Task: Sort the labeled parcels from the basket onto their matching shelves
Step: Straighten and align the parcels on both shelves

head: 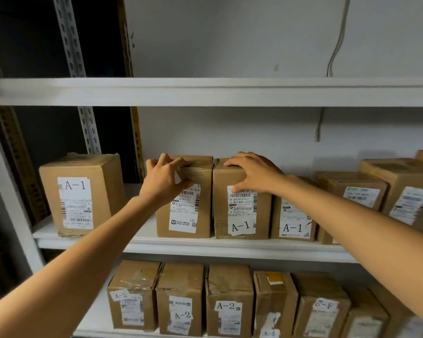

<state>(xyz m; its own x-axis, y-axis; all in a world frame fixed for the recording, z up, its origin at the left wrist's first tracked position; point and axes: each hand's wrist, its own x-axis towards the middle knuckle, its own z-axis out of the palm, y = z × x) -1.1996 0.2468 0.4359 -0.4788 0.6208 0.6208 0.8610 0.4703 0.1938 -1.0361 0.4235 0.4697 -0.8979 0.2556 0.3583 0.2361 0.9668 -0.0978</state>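
Two brown cardboard parcels stand side by side, touching, on the middle white shelf (205,247). My left hand (164,179) grips the top front edge of the left parcel (185,215), fingers over its top and thumb on its front label. My right hand (254,174) holds the top of the right parcel (239,215), which is marked A-1, with the thumb on its label. The basket is out of view.
More A-1 parcels share this shelf: one at the left (78,193), several to the right (293,223). The lower shelf holds a row of A-2 parcels (227,301). The upper shelf (205,91) looks bare. A white cable (335,45) hangs on the wall.
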